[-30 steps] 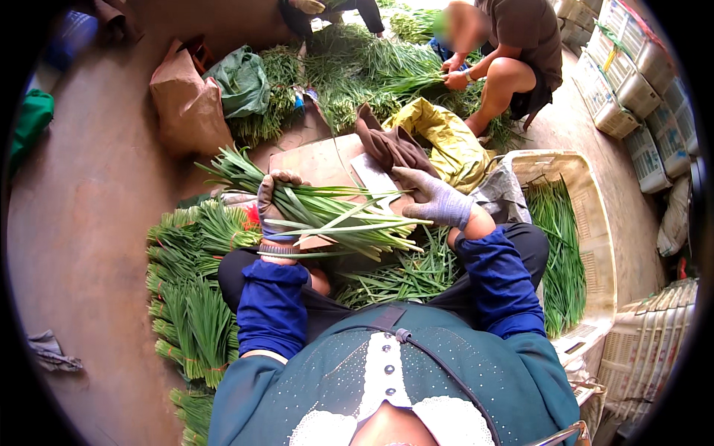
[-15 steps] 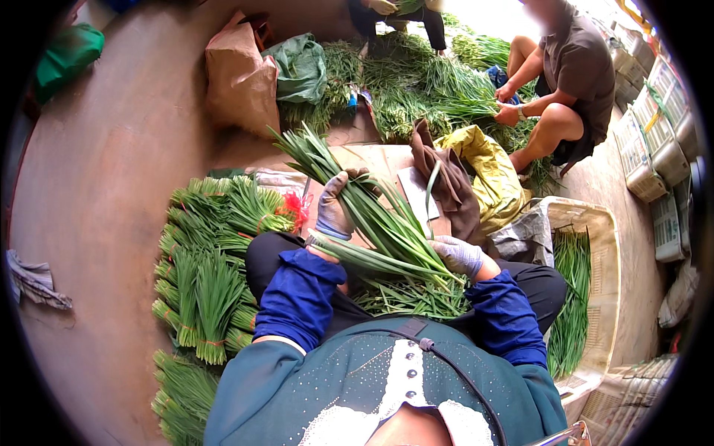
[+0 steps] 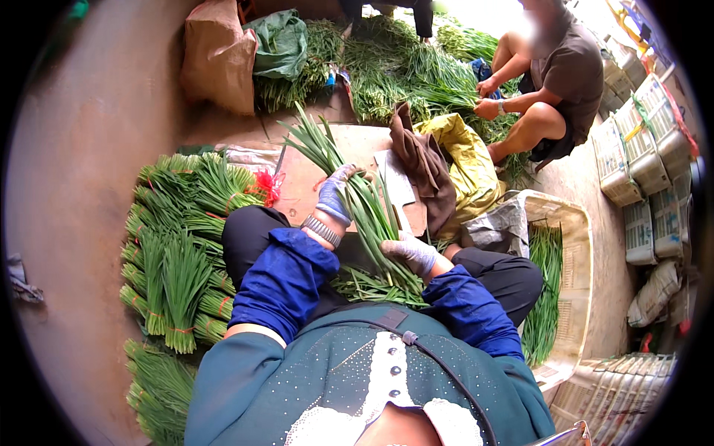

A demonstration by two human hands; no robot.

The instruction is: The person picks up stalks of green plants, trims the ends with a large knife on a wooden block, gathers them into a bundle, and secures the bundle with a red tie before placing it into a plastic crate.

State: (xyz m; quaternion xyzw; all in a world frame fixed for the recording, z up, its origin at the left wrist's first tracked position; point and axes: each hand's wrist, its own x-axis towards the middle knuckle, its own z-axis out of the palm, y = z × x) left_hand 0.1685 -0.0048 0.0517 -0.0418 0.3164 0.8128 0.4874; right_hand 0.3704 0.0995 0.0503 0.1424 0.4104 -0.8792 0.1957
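Observation:
A loose bunch of long, flat green leaves, which look like garlic chives [image 3: 372, 223], slants across my lap. My left hand [image 3: 339, 195], in a thin glove, is closed around the bunch above its middle. My gloved right hand [image 3: 413, 255] grips the leaves lower down, thumb across them; its other fingers are partly hidden. Loose chive leaves [image 3: 379, 288] lie in my lap under the bunch. A board [image 3: 327, 152] with a white sheet [image 3: 394, 177] on it is just beyond my hands.
Tied chive bundles [image 3: 175, 279] are stacked at my left, beside red ties [image 3: 268, 186]. At right stands a cream crate [image 3: 573, 297] holding chives. A brown cloth [image 3: 424, 167] and yellow sack [image 3: 472, 167] lie ahead. Beyond them a person [image 3: 569, 70] squats at a chive heap [image 3: 394, 78].
My right hand has shifted inward onto the lower leaves. The strand that stood up beside it and the leaves splayed across my left wrist have gathered into the bunch. The whole view has shifted.

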